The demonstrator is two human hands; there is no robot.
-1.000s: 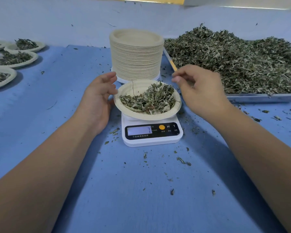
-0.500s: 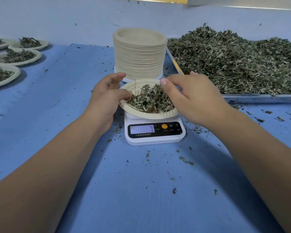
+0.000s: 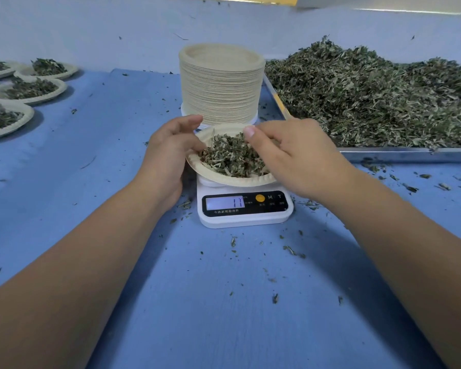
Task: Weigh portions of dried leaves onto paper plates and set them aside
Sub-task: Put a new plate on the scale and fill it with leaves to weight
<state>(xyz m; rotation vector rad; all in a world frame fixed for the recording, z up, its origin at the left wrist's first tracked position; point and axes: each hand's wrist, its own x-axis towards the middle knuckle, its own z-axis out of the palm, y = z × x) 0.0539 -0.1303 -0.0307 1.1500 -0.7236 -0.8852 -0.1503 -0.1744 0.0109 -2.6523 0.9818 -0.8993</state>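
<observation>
A paper plate [image 3: 224,180] holding a portion of dried leaves [image 3: 230,155] sits on the white digital scale [image 3: 245,219], whose display reads 11. My left hand [image 3: 165,161] grips the plate's left rim, with the thumb over the edge onto the leaves. My right hand [image 3: 298,161] covers the plate's right rim, its thumb lying across the leaves and its fingers hidden behind the palm. The plate looks slightly tipped toward the left.
A tall stack of paper plates [image 3: 220,86] stands just behind the scale. A metal tray [image 3: 405,155] heaped with dried leaves [image 3: 370,102] fills the right. Several filled plates [image 3: 30,89] lie at the far left. Leaf crumbs dot the blue table cover [image 3: 224,302].
My right hand has moved left from beside the plate onto its right rim. My left hand has closed on the left rim, and the scale reading has risen to 11.
</observation>
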